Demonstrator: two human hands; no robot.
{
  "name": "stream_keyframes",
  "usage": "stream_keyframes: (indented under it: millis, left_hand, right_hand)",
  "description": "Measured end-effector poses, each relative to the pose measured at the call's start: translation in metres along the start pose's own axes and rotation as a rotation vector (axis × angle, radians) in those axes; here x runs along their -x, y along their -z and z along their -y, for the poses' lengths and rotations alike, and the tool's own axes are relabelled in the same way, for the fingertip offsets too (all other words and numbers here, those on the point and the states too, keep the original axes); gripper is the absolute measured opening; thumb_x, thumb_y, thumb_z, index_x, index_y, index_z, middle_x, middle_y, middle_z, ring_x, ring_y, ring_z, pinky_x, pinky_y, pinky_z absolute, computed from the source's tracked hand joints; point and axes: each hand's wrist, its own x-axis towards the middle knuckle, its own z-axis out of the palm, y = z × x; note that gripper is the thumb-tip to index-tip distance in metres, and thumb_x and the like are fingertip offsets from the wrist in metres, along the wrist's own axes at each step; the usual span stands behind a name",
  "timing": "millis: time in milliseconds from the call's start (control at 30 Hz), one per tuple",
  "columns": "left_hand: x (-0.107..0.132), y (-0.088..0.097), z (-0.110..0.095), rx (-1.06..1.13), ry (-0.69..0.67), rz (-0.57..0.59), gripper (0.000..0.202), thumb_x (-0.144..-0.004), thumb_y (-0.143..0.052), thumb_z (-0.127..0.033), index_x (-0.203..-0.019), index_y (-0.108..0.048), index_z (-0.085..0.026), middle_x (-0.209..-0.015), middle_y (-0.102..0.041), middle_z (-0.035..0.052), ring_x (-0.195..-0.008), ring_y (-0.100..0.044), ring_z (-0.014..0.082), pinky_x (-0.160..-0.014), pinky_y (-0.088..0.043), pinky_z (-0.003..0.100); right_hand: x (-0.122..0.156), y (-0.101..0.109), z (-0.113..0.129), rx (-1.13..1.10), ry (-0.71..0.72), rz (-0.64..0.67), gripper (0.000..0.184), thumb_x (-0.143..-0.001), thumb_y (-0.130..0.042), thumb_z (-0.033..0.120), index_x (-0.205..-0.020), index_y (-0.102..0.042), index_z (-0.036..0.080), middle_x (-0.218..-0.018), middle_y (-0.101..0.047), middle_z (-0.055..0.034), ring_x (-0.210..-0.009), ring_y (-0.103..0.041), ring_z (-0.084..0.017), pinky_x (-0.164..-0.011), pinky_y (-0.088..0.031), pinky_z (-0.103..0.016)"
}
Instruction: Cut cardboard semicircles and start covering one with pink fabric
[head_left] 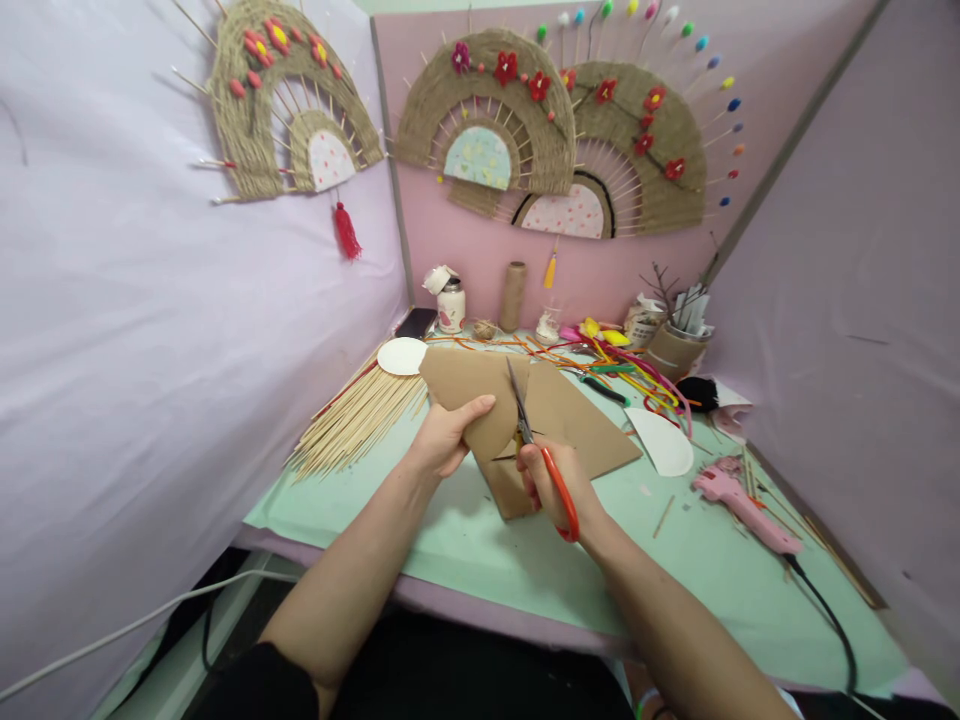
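Note:
My left hand [450,432] grips a sheet of brown cardboard [469,380] by its near left edge, thumb on top. In my right hand [559,480] is a pair of scissors [561,492] with orange-red handles. Their blades point away from me and lie along a cut in the cardboard, one blade showing above the sheet. A wide part of the cardboard [589,425] stretches to the right, and a corner hangs down towards me between my hands. My palm hides part of the scissor handles.
Thin wooden sticks [360,415] and a white disc [402,356] lie left. At right are a white paper piece [664,442], a pink glue gun [742,505] with its cord, and green-handled pliers [604,390]. Twine fans [487,110] hang on the back wall above a twine spool [514,297].

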Motion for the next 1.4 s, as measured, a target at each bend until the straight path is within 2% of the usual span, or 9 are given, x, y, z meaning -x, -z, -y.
stream_keyframes:
  millis: [167,400,633,767,933,1000,1100,1267,1400]
  left_hand:
    - [-0.001,0.001,0.000,-0.007,0.009,0.007,0.064,-0.058,-0.088,-0.025,-0.116,-0.064,-0.017,-0.100,-0.072,0.0062,-0.097,-0.065,0.0224,-0.093,-0.050,0.038]
    - [-0.005,0.004,0.002,0.013,0.007,-0.008,0.056,-0.058,-0.087,-0.023,-0.109,-0.066,-0.016,-0.100,-0.073,0.0073,-0.097,-0.066,0.0230,-0.093,-0.050,0.039]
    - [-0.009,0.006,0.006,0.076,0.019,-0.073,0.047,-0.058,-0.088,-0.025,-0.099,-0.068,-0.016,-0.096,-0.074,0.0051,-0.092,-0.067,0.0209,-0.089,-0.053,0.036]
    - [-0.012,0.009,0.010,0.080,-0.015,-0.082,0.044,-0.061,-0.086,-0.026,-0.100,-0.069,-0.016,-0.101,-0.074,0.0058,-0.095,-0.068,0.0215,-0.090,-0.053,0.035]
    - [-0.015,0.010,0.009,0.079,-0.052,-0.122,0.041,-0.062,-0.086,-0.025,-0.098,-0.069,-0.016,-0.100,-0.074,0.0059,-0.090,-0.069,0.0196,-0.086,-0.054,0.033]
    - [-0.014,0.009,0.007,0.080,-0.081,-0.145,0.043,-0.060,-0.086,-0.025,-0.099,-0.069,-0.016,-0.098,-0.075,0.0054,-0.086,-0.069,0.0186,-0.084,-0.055,0.032]
    - [-0.013,0.006,0.004,0.074,-0.102,-0.173,0.045,-0.058,-0.087,-0.024,-0.098,-0.069,-0.016,-0.094,-0.075,0.0049,-0.084,-0.069,0.0180,-0.082,-0.055,0.031]
    - [-0.012,0.006,-0.004,0.047,-0.096,-0.157,0.045,-0.057,-0.087,-0.024,-0.098,-0.070,-0.015,-0.095,-0.075,0.0058,-0.083,-0.069,0.0189,-0.080,-0.056,0.031]
    - [-0.012,0.007,-0.009,0.021,-0.094,-0.108,0.047,-0.057,-0.088,-0.025,-0.099,-0.071,-0.016,-0.100,-0.075,0.0063,-0.089,-0.069,0.0202,-0.084,-0.055,0.033]
  right_hand:
    - [-0.001,0.003,-0.001,0.019,0.012,-0.002,0.054,-0.085,-0.039,0.070,-0.062,-0.043,0.022,-0.044,-0.044,0.0025,-0.040,-0.041,-0.012,-0.040,-0.031,-0.023]
    - [-0.002,0.003,-0.002,0.048,0.006,-0.037,0.054,-0.084,-0.042,0.070,-0.059,-0.039,0.022,-0.042,-0.037,0.0048,-0.040,-0.034,-0.010,-0.040,-0.027,-0.023]
    - [-0.007,-0.002,-0.005,0.085,-0.051,-0.042,0.048,-0.081,-0.053,0.065,-0.064,-0.049,0.020,-0.047,-0.048,0.0025,-0.044,-0.040,-0.011,-0.043,-0.031,-0.023]
    - [-0.010,0.002,-0.005,0.012,-0.109,0.074,0.041,-0.077,-0.063,0.057,-0.069,-0.052,0.019,-0.053,-0.053,0.0021,-0.048,-0.046,-0.012,-0.045,-0.034,-0.022]
    - [-0.011,0.010,0.001,-0.252,-0.193,0.308,0.035,-0.074,-0.069,0.049,-0.082,-0.057,0.017,-0.068,-0.061,0.0000,-0.053,-0.050,-0.010,-0.049,-0.039,-0.022]
    - [-0.012,0.011,0.000,-0.289,-0.209,0.343,0.037,-0.072,-0.071,0.049,-0.083,-0.059,0.016,-0.073,-0.064,-0.0015,-0.056,-0.053,-0.011,-0.052,-0.042,-0.022]
    - [-0.013,0.010,-0.005,-0.270,-0.224,0.340,0.040,-0.076,-0.067,0.055,-0.078,-0.057,0.016,-0.071,-0.064,-0.0022,-0.057,-0.056,-0.011,-0.053,-0.044,-0.023]
    - [-0.013,0.002,-0.011,-0.246,-0.177,0.307,0.046,-0.081,-0.056,0.064,-0.080,-0.055,0.018,-0.060,-0.060,0.0009,-0.047,-0.053,-0.012,-0.042,-0.037,-0.022]
    - [-0.011,-0.002,-0.006,-0.436,-0.222,0.268,0.051,-0.076,-0.059,0.070,-0.073,-0.047,0.021,-0.054,-0.040,0.0078,-0.041,-0.030,-0.005,-0.038,-0.020,-0.019]
